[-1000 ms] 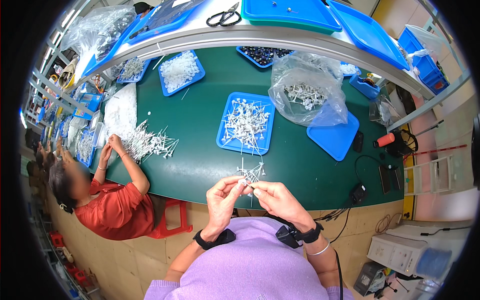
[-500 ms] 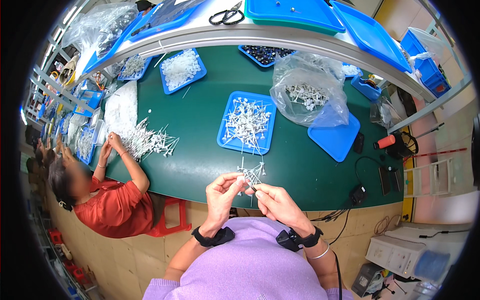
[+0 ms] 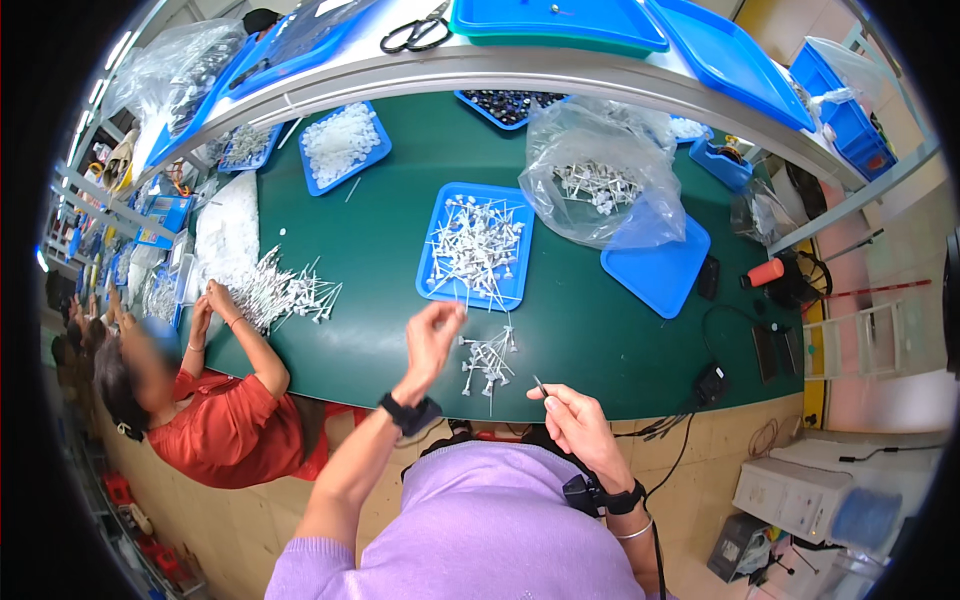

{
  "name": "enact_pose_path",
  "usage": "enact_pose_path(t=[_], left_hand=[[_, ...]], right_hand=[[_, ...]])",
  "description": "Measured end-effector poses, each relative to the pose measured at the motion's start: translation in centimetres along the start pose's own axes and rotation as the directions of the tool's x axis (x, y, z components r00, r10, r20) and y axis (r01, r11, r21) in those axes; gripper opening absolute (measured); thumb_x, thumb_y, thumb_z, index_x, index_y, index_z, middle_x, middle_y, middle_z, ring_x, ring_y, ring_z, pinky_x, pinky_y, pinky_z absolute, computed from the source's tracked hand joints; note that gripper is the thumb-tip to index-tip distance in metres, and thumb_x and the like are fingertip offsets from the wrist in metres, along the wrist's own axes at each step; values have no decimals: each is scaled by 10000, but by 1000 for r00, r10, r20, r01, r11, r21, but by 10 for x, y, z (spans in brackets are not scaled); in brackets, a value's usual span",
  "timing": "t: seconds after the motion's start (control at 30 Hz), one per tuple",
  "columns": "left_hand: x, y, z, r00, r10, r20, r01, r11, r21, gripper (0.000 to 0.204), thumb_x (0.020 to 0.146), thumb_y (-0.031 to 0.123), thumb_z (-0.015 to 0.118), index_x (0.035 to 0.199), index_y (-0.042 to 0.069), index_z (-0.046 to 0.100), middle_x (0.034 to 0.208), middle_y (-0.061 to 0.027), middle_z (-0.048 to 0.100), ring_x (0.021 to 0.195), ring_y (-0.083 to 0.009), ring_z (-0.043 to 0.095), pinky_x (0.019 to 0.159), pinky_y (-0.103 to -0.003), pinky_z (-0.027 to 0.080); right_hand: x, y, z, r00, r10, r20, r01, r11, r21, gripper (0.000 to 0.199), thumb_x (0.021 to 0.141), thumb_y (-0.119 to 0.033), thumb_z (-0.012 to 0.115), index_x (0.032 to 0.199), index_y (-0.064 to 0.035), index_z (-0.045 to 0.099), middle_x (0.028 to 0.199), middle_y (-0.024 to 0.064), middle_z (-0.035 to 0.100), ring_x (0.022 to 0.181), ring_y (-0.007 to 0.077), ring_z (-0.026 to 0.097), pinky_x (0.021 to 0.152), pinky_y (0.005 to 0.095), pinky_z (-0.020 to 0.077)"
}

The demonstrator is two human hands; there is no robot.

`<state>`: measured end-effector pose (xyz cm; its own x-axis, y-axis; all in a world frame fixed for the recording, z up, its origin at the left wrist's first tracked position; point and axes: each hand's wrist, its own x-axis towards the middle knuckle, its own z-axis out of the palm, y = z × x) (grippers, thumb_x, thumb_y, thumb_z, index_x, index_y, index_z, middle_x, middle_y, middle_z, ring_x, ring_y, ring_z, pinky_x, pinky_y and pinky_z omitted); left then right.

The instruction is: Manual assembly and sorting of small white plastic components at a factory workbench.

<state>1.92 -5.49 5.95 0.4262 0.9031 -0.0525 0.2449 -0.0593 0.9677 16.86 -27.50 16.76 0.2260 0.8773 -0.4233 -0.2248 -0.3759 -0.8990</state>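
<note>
Near the lower edge of a blue tray [image 3: 424,285], my left hand [image 3: 430,345] is raised with its fingers curled together. Motion blurs its fingertips, and what they hold, if anything, cannot be made out. White pieces with long thin stems [image 3: 476,240] fill the tray in a tangled heap. A smaller pile of the same stemmed pieces [image 3: 489,362] lies on the green table between my hands. My right hand [image 3: 575,425], close to the table's front edge, is closed around a thin dark pointed tool [image 3: 540,386] whose tip points up and left.
A clear bag [image 3: 560,215] of stemmed pieces overlaps an empty blue tray [image 3: 655,270] on the right. Farther back stand trays of white caps [image 3: 343,147] and dark parts [image 3: 508,108]. On the left, a person in red [image 3: 235,425] handles another stemmed pile [image 3: 290,295]. A shelf edge [image 3: 400,72] spans the back.
My hands were together over the small pile, around a white piece and the dark tool. The left has moved up and left toward the tray; the right has drawn away right with the tool.
</note>
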Motion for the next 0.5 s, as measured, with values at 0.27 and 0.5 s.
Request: enact_pose_path(t=[0.27,0.5], left_hand=[[32,-39,45,970,0,242,-124,859,496,201,828,247,707,877,52,704,787,-161,699,746,-344,673,690,-439,523],[16,-77,88,941,-237,242,-26,661,750,276,774,319,755,821,51,712,771,-182,693,767,-362,678,683,-454,533]], right_hand=[[-16,17,-27,992,29,-121,-25,999,38,265,1019,-155,454,1181,-7,603,598,-26,480,444,19,397,405,190,328],[-8,28,-28,994,36,-99,-31,998,53,262,1018,-162,461,1167,-5,609,595,-30,476,437,20,391,405,189,323]])
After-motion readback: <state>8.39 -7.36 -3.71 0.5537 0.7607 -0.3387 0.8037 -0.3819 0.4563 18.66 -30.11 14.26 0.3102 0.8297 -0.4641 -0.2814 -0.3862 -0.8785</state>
